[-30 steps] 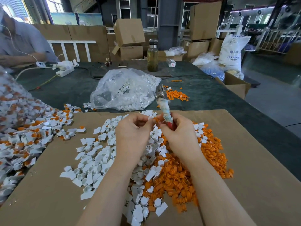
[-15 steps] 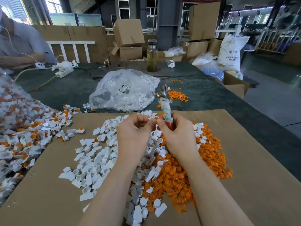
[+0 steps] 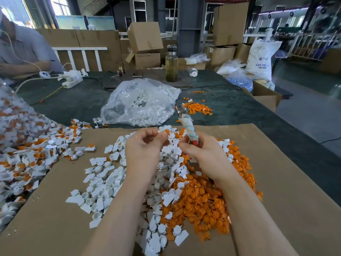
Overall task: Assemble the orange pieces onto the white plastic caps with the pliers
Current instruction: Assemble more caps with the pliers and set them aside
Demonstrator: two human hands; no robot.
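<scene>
My left hand [image 3: 143,148] pinches a white cap with an orange piece [image 3: 165,131] in it at its fingertips. My right hand [image 3: 201,154] grips the pliers [image 3: 186,124] by their cloth-wrapped handles, metal jaws pointing up and away, just right of the cap. Both hands hover over the cardboard sheet [image 3: 287,209]. Loose white caps [image 3: 103,182] lie in a heap under and left of my hands. A heap of orange pieces [image 3: 203,200] lies under and right of them.
A pile of caps fitted with orange pieces [image 3: 27,156] spreads at the left. A clear bag of white caps [image 3: 142,104] lies behind the cardboard, with scattered orange pieces [image 3: 199,109] beside it. Farther back stand a glass bottle [image 3: 171,64], a power strip [image 3: 72,82] and a seated person [image 3: 22,50].
My hands have drawn slightly apart. The left hand now holds the cap with the orange piece clear of the right hand; the pliers have tilted a little rightward.
</scene>
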